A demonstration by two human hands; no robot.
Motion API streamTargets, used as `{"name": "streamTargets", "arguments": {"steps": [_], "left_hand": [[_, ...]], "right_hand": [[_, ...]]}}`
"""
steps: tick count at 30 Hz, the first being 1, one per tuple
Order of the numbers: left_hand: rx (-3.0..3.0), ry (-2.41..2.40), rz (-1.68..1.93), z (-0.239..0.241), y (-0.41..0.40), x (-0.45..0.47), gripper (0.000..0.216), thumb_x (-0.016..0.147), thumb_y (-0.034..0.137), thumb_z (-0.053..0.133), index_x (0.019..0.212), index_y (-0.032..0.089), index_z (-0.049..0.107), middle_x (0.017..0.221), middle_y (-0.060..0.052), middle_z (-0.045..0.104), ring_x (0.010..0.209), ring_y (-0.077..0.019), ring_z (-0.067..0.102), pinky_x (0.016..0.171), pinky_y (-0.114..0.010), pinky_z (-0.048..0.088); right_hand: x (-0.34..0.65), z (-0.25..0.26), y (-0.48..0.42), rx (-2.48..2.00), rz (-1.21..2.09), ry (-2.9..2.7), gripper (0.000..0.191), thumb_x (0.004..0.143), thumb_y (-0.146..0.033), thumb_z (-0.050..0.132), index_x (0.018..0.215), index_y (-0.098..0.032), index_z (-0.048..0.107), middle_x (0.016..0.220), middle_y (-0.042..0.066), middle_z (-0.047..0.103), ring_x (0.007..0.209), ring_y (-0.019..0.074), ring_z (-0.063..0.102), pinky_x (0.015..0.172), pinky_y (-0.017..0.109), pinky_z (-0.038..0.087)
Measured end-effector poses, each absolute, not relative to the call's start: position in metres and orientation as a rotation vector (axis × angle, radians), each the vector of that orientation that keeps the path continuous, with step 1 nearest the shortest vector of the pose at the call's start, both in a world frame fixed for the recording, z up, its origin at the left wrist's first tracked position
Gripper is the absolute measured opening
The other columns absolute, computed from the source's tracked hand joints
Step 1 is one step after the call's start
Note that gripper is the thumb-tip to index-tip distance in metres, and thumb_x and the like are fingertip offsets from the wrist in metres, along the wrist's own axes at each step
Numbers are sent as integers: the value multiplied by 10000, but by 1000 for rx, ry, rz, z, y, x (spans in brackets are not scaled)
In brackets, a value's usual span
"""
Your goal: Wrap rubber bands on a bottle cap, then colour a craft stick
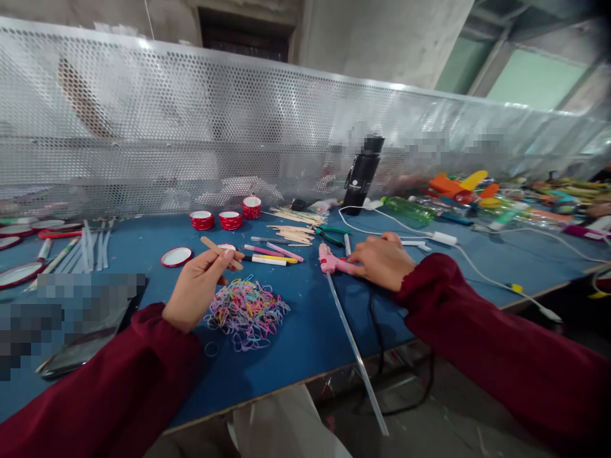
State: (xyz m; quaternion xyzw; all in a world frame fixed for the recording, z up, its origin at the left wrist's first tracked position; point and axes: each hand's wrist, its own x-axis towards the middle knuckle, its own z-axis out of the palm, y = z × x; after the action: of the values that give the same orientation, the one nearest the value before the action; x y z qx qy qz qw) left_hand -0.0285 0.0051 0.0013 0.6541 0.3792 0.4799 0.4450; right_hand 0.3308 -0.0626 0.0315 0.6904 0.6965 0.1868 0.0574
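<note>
A wooden craft stick (220, 252) is pinched between the thumb and fingers of my left hand (200, 280), above a pile of colourful rubber bands (249, 312). My right hand (384, 262) is closed round the handle of a pink hot glue gun (329, 259) at the table. From the gun's back end a long clear glue stick (357, 353) reaches out past the table's front edge. Several markers (273, 259) lie between the two hands. Behind them are a heap of craft sticks (291, 234) and green-handled pliers (337, 234).
Red-and-white round containers (202, 221) stand at the back, with a round red-rimmed lid (176, 257) nearer. A black bottle (363, 178) stands before the perforated metal screen (267, 121). White cables (443, 238) cross the right side. A dark pouch (90, 343) lies at left.
</note>
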Motion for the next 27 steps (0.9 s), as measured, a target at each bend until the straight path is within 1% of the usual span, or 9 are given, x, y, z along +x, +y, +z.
{"name": "streamTargets", "arguments": {"steps": [5,8,10,12,14,16,20,23,27], "left_hand": [[1584,906,1112,3,4,-29,487,898,605,599,1030,155,730,992,-95,750,879,-199,675,605,-240,482],[1618,878,1101,4,4,-28,469,893,576,623,1084,157,713,839,-52,715,731,-153,627,555,-222,443],[1645,848,1093,5,4,-27,438,887,546,641,1082,158,705,743,-22,676,648,-130,573,525,-215,407],[1678,813,1044,6,3,-26,398,890,533,636,1005,158,700,697,-15,662,597,-121,544,517,-220,394],[1730,768,971,6,2,-26,381,901,534,614,897,159,682,682,-20,665,576,-118,541,523,-229,395],[1773,744,948,5,2,-25,367,908,516,600,824,164,656,651,-10,648,561,-112,519,534,-234,390],[1894,721,921,3,3,-26,351,935,452,570,728,172,615,631,6,617,588,-115,516,587,-244,400],[1978,726,863,2,3,-27,357,952,430,544,718,173,621,635,11,601,602,-121,527,602,-249,404],[2002,832,885,3,4,-29,349,956,410,521,729,172,638,598,18,566,574,-122,500,574,-250,378]], "right_hand": [[313,62,-72,2178,682,2200,197,931,-384,635,979,-279,795,1044,51,795,1011,266,649,884,432,250],[280,76,-72,2146,679,2623,208,949,-375,620,863,-280,784,943,14,799,948,223,672,945,426,267],[252,78,-65,2047,534,2932,197,942,-372,641,845,-264,773,897,8,794,901,209,688,958,423,296],[225,72,-54,2005,208,3174,160,921,-375,672,987,-261,764,882,4,787,846,188,696,919,388,380],[200,62,-40,1986,-249,3327,255,926,-369,654,1139,-241,714,862,8,767,791,172,687,813,342,464],[182,49,-27,1967,-635,3408,304,916,-364,652,1182,-220,677,857,16,740,760,168,669,739,323,494],[162,27,-13,1795,-1372,3445,181,863,-376,697,941,-214,670,785,-2,681,710,151,622,699,312,501],[162,22,-9,1775,-1603,3404,192,854,-357,695,752,-212,621,713,-26,614,651,123,549,658,292,461],[181,28,0,2163,-1817,3340,208,850,-348,683,725,-215,584,646,-49,566,606,107,510,634,277,442]]}}
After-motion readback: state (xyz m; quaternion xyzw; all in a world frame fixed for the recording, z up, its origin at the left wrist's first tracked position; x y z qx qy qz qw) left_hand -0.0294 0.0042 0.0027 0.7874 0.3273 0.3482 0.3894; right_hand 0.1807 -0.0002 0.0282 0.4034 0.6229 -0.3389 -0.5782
